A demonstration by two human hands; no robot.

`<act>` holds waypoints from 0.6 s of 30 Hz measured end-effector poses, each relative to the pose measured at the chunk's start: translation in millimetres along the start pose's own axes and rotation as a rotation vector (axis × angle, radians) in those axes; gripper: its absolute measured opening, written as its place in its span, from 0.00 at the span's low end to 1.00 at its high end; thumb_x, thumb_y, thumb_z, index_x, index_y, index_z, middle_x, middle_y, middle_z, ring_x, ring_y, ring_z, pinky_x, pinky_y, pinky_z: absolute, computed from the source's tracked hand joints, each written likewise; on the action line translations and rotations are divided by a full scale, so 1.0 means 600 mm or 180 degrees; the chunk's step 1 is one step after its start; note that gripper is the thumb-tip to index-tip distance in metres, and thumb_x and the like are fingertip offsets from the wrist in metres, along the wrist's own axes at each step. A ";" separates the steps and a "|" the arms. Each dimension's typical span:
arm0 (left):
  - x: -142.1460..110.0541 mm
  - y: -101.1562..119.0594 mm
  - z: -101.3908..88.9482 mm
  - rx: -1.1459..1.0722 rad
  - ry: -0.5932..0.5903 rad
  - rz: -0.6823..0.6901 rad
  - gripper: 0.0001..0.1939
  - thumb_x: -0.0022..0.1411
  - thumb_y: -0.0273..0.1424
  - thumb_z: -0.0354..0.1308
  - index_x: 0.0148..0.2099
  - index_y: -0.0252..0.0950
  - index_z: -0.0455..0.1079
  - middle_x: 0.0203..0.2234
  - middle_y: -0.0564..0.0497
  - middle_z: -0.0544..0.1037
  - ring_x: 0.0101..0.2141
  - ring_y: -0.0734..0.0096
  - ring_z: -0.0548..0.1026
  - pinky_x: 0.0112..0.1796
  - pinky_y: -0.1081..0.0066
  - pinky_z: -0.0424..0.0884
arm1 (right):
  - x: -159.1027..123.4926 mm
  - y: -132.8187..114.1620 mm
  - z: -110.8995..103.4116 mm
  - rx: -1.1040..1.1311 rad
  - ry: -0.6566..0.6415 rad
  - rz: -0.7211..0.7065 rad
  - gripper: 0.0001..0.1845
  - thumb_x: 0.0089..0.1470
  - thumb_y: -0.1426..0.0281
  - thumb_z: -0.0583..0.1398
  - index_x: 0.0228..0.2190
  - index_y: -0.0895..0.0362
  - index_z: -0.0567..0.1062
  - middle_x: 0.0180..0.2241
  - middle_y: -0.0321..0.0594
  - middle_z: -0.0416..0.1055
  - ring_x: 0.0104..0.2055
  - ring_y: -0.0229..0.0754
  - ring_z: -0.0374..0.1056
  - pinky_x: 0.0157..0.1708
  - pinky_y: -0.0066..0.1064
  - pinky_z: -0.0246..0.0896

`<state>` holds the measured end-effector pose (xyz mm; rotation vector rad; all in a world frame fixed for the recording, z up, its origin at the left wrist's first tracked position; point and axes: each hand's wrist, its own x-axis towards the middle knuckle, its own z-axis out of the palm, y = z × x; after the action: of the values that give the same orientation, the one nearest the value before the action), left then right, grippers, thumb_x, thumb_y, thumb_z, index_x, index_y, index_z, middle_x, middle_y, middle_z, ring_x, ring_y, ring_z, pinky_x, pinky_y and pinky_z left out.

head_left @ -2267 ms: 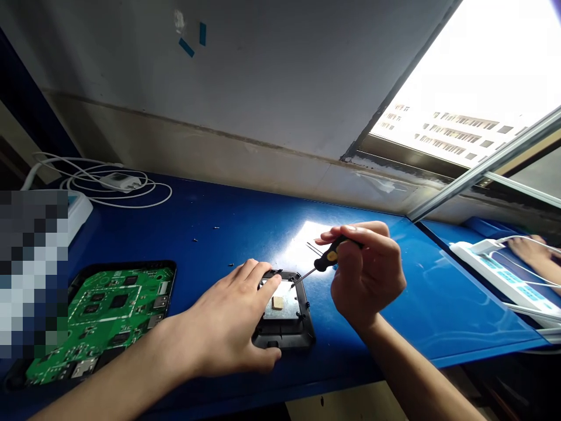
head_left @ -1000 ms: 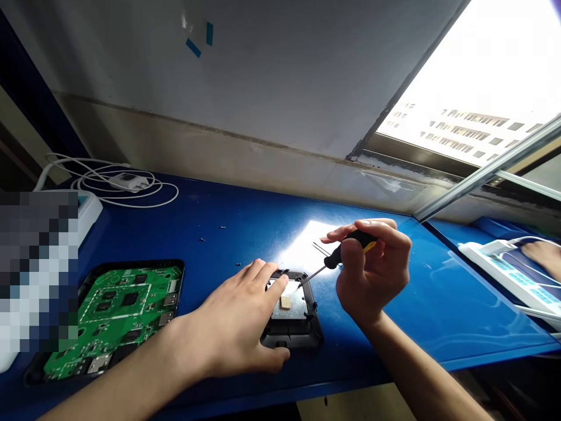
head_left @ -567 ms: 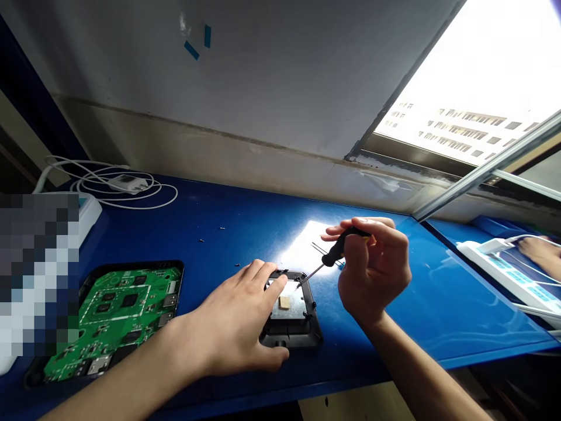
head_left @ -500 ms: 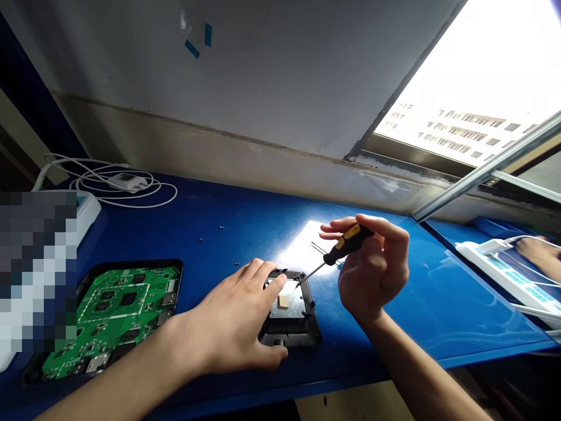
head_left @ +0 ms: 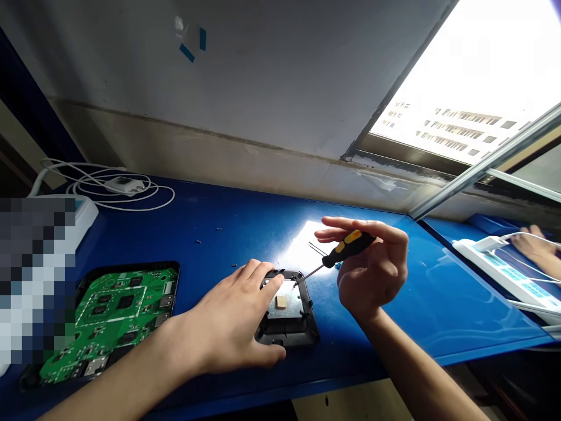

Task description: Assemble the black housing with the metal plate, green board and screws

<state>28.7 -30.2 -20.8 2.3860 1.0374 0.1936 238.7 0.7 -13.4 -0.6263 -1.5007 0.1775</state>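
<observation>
My right hand (head_left: 374,266) grips the screwdriver (head_left: 348,247), tip at the metal plate's (head_left: 294,305) one o'clock; my left hand (head_left: 234,310) clasps the black cover (head_left: 310,328) from nine o'clock.

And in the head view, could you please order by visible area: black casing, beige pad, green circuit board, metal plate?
1. Green circuit board, partly hidden
2. Black casing, partly hidden
3. Metal plate
4. Beige pad
</observation>
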 end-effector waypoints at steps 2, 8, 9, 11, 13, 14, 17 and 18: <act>-0.001 -0.002 0.002 0.0005 -0.0004 0.0004 0.43 0.53 0.47 0.69 0.67 0.39 0.64 0.64 0.40 0.65 0.61 0.43 0.65 0.57 0.47 0.72 | 0.001 0.000 -0.001 -0.0198 -0.0046 -0.0223 0.13 0.69 0.61 0.55 0.47 0.47 0.77 0.41 0.40 0.73 0.32 0.43 0.78 0.27 0.41 0.77; -0.002 -0.003 0.002 0.0075 -0.0023 0.0007 0.44 0.55 0.47 0.68 0.69 0.37 0.62 0.67 0.40 0.63 0.64 0.43 0.62 0.60 0.47 0.69 | 0.003 0.001 0.000 -0.0404 0.0019 -0.0179 0.13 0.68 0.72 0.54 0.48 0.50 0.76 0.37 0.36 0.76 0.32 0.39 0.77 0.29 0.36 0.77; -0.002 -0.003 0.001 0.0079 -0.0029 0.0002 0.44 0.55 0.47 0.68 0.70 0.37 0.61 0.67 0.39 0.63 0.64 0.43 0.62 0.60 0.47 0.69 | 0.002 0.001 0.001 -0.0286 0.0048 -0.0107 0.15 0.69 0.72 0.51 0.48 0.50 0.76 0.38 0.37 0.78 0.33 0.41 0.78 0.30 0.38 0.78; -0.001 -0.003 0.000 0.0070 -0.0042 0.0001 0.44 0.55 0.48 0.68 0.69 0.37 0.62 0.66 0.39 0.63 0.63 0.43 0.63 0.60 0.47 0.69 | 0.002 0.002 0.000 -0.0152 0.0086 -0.0082 0.16 0.71 0.69 0.49 0.47 0.51 0.76 0.41 0.40 0.79 0.35 0.43 0.79 0.30 0.41 0.78; -0.001 -0.003 0.000 0.0061 -0.0032 0.0016 0.44 0.55 0.48 0.69 0.69 0.38 0.63 0.66 0.39 0.64 0.62 0.43 0.64 0.59 0.48 0.70 | 0.001 0.004 0.000 -0.0281 0.0034 -0.0220 0.13 0.69 0.65 0.53 0.47 0.50 0.77 0.43 0.40 0.75 0.34 0.42 0.78 0.28 0.40 0.78; -0.001 -0.003 0.000 0.0063 -0.0019 0.0024 0.44 0.54 0.48 0.69 0.68 0.38 0.63 0.65 0.40 0.65 0.62 0.43 0.65 0.59 0.48 0.70 | 0.001 0.004 -0.001 -0.0404 -0.0012 -0.0327 0.11 0.67 0.65 0.57 0.47 0.49 0.77 0.42 0.39 0.73 0.33 0.41 0.77 0.28 0.39 0.77; -0.001 -0.003 0.003 0.0081 0.0008 0.0036 0.44 0.54 0.47 0.69 0.69 0.38 0.62 0.66 0.39 0.64 0.63 0.43 0.64 0.60 0.47 0.69 | 0.001 0.004 0.000 -0.0586 -0.0114 -0.0449 0.15 0.64 0.72 0.61 0.50 0.48 0.76 0.40 0.37 0.72 0.33 0.39 0.76 0.29 0.36 0.77; -0.001 -0.004 0.004 0.0080 0.0017 0.0038 0.44 0.54 0.47 0.69 0.69 0.38 0.62 0.66 0.39 0.64 0.63 0.42 0.63 0.60 0.47 0.69 | 0.000 0.004 0.000 -0.0510 -0.0107 -0.0399 0.15 0.65 0.74 0.59 0.51 0.48 0.76 0.40 0.38 0.74 0.34 0.39 0.76 0.29 0.36 0.77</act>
<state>27.5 -30.2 -24.0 2.4158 1.0341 0.1925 239.4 2.7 -14.4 -0.6569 -1.5920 -0.0291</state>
